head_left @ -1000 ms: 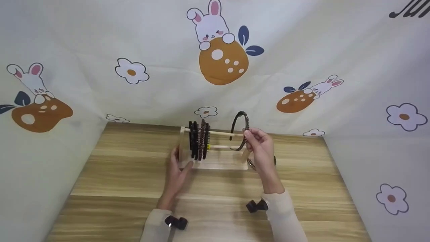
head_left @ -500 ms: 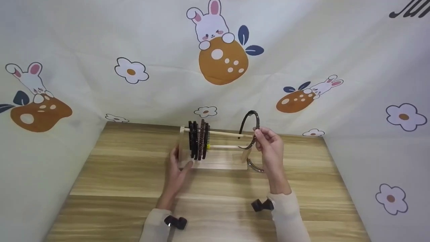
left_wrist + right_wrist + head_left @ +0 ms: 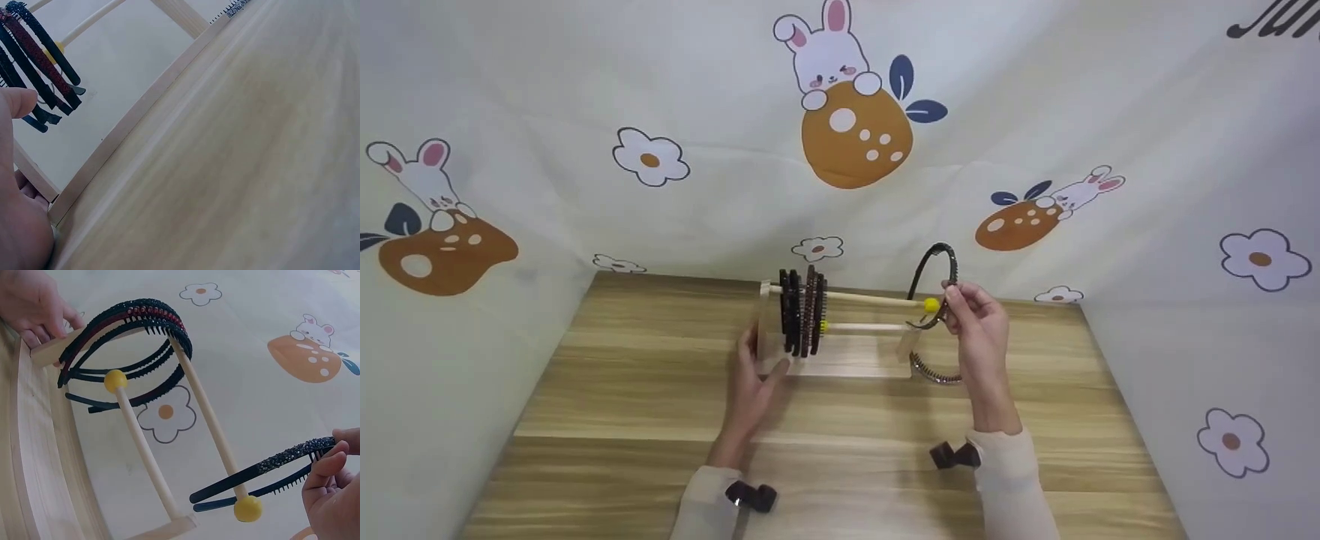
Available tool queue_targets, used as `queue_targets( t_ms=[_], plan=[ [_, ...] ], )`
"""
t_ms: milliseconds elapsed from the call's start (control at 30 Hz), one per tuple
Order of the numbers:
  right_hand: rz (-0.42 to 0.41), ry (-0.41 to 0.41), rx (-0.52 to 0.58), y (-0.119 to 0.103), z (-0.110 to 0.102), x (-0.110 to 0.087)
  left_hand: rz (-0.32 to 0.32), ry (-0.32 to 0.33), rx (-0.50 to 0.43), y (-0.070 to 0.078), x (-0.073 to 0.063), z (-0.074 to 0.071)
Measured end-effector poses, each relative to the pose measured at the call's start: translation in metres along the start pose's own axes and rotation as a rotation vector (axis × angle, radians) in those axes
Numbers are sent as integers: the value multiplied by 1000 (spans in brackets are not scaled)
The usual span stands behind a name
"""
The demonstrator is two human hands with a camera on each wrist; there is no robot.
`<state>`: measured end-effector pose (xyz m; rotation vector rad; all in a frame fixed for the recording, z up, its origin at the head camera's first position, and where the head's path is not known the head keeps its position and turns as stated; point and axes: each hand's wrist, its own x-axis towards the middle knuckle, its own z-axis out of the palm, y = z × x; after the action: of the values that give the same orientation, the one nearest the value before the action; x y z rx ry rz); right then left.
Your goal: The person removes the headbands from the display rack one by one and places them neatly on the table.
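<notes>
My right hand point(image 3: 984, 319) pinches a black headband studded with glittery stones point(image 3: 287, 454) between thumb and fingers. The headband's loop is at the right end of the upper rod point(image 3: 877, 300) of a wooden headband stand point(image 3: 847, 366), and its two legs appear to straddle the rod beside the yellow ball point(image 3: 248, 509). My left hand point(image 3: 754, 382) grips the stand's left end board, thumb in front and some fingers behind. Several dark headbands point(image 3: 805, 311), one with reddish stones, hang bunched at the rods' left side.
Another stone-studded headband point(image 3: 936, 371) lies on the wood-grain table point(image 3: 840, 457) just right of the stand, partly hidden by my right hand. A second yellow ball point(image 3: 116, 381) caps the lower rod. A printed cloth point(image 3: 720, 210) hangs behind and at both sides.
My right hand has moved right along the upper rod with the headband, uncovering the yellow ball in the head view. The left hand and stand hold still.
</notes>
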<state>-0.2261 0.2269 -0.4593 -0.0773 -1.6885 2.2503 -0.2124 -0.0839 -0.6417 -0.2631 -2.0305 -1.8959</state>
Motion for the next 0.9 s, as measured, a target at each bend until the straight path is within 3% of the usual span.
queue_targets(
  t_ms=[433, 767, 900],
  plan=[
    [-11, 73, -26, 1, -25, 8, -9, 8, 37, 0, 0, -1],
    [-1, 88, -69, 8, -45, 9, -88, 11, 10, 3, -3, -2],
    [-3, 90, -82, 10, -51, 8, -87, 5, 3, 3, -1, -1]
  ],
)
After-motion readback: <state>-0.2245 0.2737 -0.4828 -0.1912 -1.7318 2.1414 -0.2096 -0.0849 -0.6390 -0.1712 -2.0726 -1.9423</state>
